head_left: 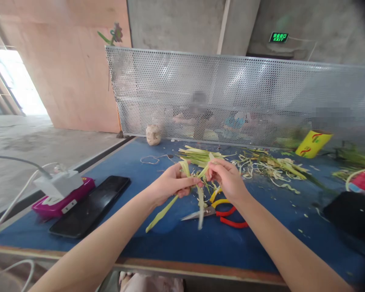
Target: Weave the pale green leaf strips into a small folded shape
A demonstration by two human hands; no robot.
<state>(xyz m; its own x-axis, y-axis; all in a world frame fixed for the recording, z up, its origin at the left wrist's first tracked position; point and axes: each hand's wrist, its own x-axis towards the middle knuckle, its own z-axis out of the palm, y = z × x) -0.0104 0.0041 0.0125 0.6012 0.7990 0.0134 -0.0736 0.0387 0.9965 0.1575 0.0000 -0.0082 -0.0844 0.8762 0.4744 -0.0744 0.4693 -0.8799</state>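
Observation:
My left hand (173, 182) is closed around pale green plant strips (161, 215); one end hangs down to the lower left, another strip dangles between the hands. My right hand (226, 178) pinches part of the same greenery close by, its fingertips near the left thumb. Beneath my hands lie scissors (209, 211) with red handles, blades apart and pointing left. A yellow-handled tool (216, 198) rests just behind them, partly covered. Farther back is a bundle of cut green stalks (197, 155).
A purple power strip (63, 202) with white adapters and a black phone (91, 207) lie left on the blue table (158, 251). Plant scraps (270, 166), a yellow packet (313, 144) and a dark object (349, 215) are right. A perforated metal screen (176, 73) stands behind.

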